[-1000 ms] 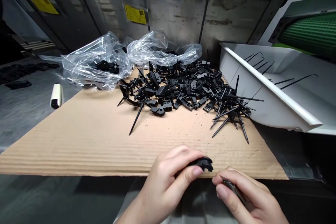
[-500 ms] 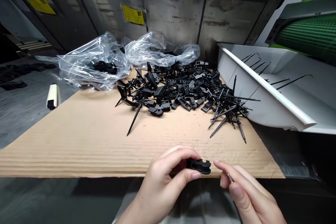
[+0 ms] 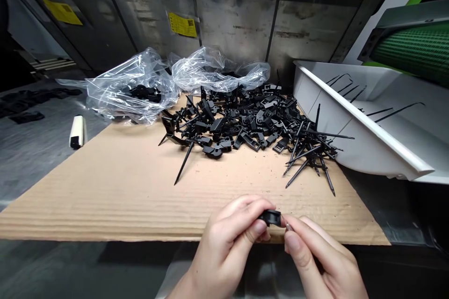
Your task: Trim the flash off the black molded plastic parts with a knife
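Between the thumb and fingers of my left hand (image 3: 233, 238) is a small black plastic part (image 3: 271, 217) with a rounded, hollow end facing right. My right hand (image 3: 315, 252) pinches a thin, shiny metal pin (image 3: 288, 226) between thumb and index finger, close beside the end of the black part. Whether the pin touches the part I cannot tell. Both hands are over the front edge of the cardboard sheet (image 3: 115, 187). Beyond them lies a heap of similar black plastic parts (image 3: 252, 121), with pointed black rods (image 3: 312, 149) piled at its right.
Clear plastic bags (image 3: 136, 88) with black parts inside stand behind the heap at the left. A grey-white bin (image 3: 365, 112) holding a few thin black rods is on the right. A cream-coloured object with a black end (image 3: 77, 131) lies left of the cardboard.
My right hand has moved left, bringing the metal pin up to the black part. My left hand has turned the part, so its end shows differently. The view has shifted slightly.
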`<state>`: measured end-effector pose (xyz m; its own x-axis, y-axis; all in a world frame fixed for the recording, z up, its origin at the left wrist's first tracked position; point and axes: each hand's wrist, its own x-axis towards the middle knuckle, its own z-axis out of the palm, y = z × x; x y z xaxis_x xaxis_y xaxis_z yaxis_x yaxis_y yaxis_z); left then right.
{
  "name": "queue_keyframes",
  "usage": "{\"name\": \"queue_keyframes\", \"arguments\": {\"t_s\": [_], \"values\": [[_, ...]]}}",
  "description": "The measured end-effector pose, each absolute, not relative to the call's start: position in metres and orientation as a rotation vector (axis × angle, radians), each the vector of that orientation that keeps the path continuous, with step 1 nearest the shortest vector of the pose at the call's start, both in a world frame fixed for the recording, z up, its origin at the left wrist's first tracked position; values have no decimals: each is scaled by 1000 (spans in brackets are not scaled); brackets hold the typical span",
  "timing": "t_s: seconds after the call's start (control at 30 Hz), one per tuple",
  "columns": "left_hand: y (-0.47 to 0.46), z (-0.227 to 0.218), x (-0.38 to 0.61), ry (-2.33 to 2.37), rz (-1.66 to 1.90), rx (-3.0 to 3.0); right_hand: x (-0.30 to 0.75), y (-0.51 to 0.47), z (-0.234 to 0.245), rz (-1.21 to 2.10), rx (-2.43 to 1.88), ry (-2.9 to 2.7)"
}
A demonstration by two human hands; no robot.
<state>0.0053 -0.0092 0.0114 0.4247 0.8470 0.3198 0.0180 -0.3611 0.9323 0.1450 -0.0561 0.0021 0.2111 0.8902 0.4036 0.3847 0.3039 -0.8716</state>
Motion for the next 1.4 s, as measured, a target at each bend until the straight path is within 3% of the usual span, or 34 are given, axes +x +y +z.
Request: {"name": "queue_keyframes", "arguments": {"t_s": [0.73,0.97,1.4], "values": [[-11,7,3,679,1025,1605,144,-55,5,646,-1359,-1361],[-11,7,4,688,1044,1621,151,-58,8,549,-1372,-1314],[-9,7,4,743,964,1747,167,-43,21,274,-1261,-1799]]}}
